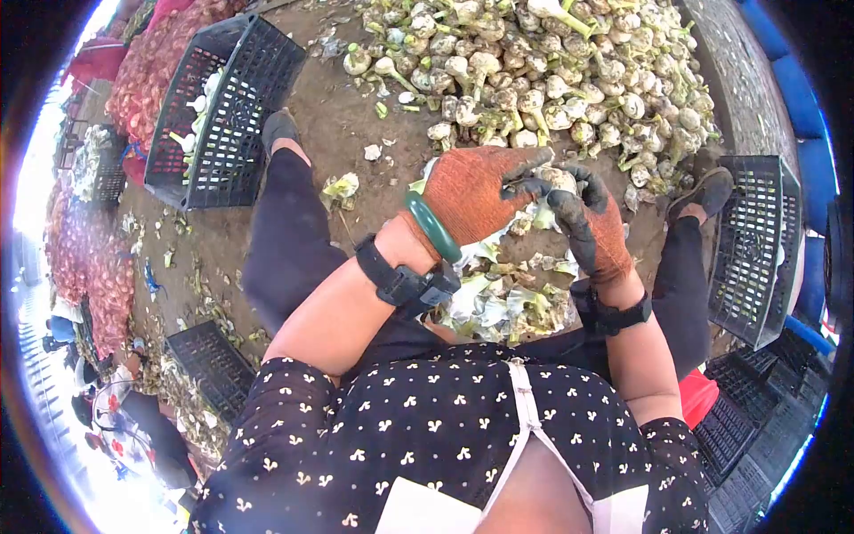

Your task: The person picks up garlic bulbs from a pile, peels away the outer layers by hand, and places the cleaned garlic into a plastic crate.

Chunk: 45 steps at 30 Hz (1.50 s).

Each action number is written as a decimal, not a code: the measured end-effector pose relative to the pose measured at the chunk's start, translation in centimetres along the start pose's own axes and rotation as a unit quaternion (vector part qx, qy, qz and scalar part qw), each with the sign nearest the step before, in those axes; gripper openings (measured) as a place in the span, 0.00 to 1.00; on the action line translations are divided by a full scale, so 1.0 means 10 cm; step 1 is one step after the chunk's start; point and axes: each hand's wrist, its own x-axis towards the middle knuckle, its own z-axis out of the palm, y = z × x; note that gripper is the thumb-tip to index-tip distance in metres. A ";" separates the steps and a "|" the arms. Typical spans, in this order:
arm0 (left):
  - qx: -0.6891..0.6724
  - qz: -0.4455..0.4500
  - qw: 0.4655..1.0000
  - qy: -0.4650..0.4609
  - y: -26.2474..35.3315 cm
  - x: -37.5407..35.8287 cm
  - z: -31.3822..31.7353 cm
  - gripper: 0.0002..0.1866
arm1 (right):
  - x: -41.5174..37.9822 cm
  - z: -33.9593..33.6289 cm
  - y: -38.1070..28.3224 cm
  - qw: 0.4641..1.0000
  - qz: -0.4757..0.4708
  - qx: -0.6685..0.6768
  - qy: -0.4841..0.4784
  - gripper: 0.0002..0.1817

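left hand (480, 189) + right hand (594, 222) (both gloved) | pale bulb (559, 181) between | bulb heap (614, 76) ahead

Left glove (471, 191): orange, charcoal fingers. Right glove (601, 230): same. Held bulb (560, 180): off-white, brownish. Pile (525, 76): cream bulbs, brown smudges, green stalks. Bangle (431, 228): dark green. Shirt (427, 409): black, small cream motifs, dots. Trousers (289, 236): near-black. Left crate (233, 125), right crate (754, 249): black, lattice. Ground (329, 107): brown. Sacks (165, 76): pinkish red. Right-edge panels (798, 98): blue.

Bulb pile (569, 89) on ground (329, 116) at one o'clock; crate (240, 125) at ten, another crate (744, 254) at three.
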 end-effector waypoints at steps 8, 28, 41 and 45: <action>0.108 0.055 0.992 -0.013 0.08 -0.14 0.05 0.21 | 0.00 -0.08 0.03 0.997 -0.032 -0.048 -0.051 0.23; -0.118 -0.099 0.987 -0.046 -0.13 -0.28 0.42 0.21 | 0.03 0.06 0.05 0.997 -0.005 -0.033 0.071 0.15; -0.355 -0.379 0.853 -0.051 -0.08 -0.21 0.18 0.13 | 0.02 -0.01 -0.12 0.913 -0.059 -0.384 0.121 0.20; -0.365 -0.372 0.852 -0.049 0.06 -0.20 0.18 0.11 | 0.03 0.03 -0.02 0.868 -0.242 -0.418 0.117 0.18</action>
